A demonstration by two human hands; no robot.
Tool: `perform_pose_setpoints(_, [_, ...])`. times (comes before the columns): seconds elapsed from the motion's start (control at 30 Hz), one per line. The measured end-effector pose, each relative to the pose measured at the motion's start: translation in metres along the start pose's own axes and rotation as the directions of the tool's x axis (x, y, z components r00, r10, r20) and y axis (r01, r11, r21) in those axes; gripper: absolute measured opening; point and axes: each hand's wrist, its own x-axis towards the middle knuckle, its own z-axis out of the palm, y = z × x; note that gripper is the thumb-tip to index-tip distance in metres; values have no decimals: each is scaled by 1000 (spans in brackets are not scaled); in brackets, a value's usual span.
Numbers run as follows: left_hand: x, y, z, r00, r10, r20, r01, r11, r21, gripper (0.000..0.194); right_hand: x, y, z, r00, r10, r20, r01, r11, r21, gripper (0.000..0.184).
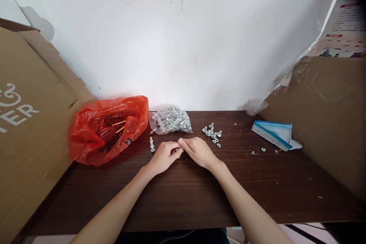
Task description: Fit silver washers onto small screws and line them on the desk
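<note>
My left hand (166, 155) and my right hand (199, 152) meet over the middle of the table, fingertips pinched together. Between them is a small metal bolt (180, 140), mostly covered by the fingers; whether a nut is on it cannot be made out. Right of my hands lies a loose group of silver bolts (210, 132), with a few nuts (219, 145) at its near side. A short row of bolts (151, 145) lies to the left of my left hand. Behind my hands rests a clear plastic bag (174, 120) full of small metal hardware.
A red plastic bag (85, 133) with long copper-coloured pieces stands at the left, against a cardboard box (25, 141). On the right are a blue-and-white packet (271, 135), paper scraps (263, 149), a crumpled clear plastic cup (256, 106) and another cardboard panel (328, 122). A white wall (200, 45) closes the back.
</note>
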Motion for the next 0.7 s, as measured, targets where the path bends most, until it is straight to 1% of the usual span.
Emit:
perform_pose_setpoints(0.03, [0,0,0,1000,-4,-6,4,1000,-8,26,0,0,0,1000,7,-2,-7,1000,-1,46])
perform_pose_setpoints(0.1, [0,0,0,999,-21,-26,20,999,-26,28,-1,0,-1,1000,13,-9,-13,1000,2,42])
perform_pose_setpoints(0.17, [0,0,-1,999,-33,-38,32,999,-26,30,-1,0,-1,1000,-1,-5,1,1000,3,36])
perform_pose_setpoints(0.2, [0,0,-1,999,-32,-36,31,999,-19,30,-1,0,0,1000,-9,3,9,1000,4,36])
perform_pose_setpoints(0.27, [-1,0,-1,1000,-17,-17,17,1000,0,28,-1,0,1,1000,-11,22,10,1000,3,43])
perform_pose_setpoints(0.33, [-1,1,-1,1000,-2,-1,2,1000,7,27,0,0,2,1000,15,27,-15,1000,6,51])
perform_pose_setpoints(0.37, [-1,1,-1,1000,1,2,-1,1000,4,26,0,0,2,999,31,21,-31,999,10,52])
perform_pose_setpoints(0.43, [-1,2,-1,1000,-8,-9,8,1000,-5,27,0,0,1,999,51,1,-51,998,24,47])
perform_pose_setpoints(0.5, [0,1,-1,999,-25,-27,25,1000,-8,27,-1,-1,-1,999,46,-8,-46,998,45,37])
perform_pose_setpoints(0.57, [0,1,-1,999,-36,-34,36,999,-3,26,-2,-2,-1,999,32,5,-32,997,66,31])
perform_pose_setpoints(0.63, [0,1,-1,999,-41,-33,41,999,4,26,-1,-2,0,1000,16,17,-17,997,70,29])
perform_pose_setpoints(0.7, [0,2,-1,999,-33,-23,33,999,5,26,-1,-1,2,1000,4,19,-5,999,52,33])
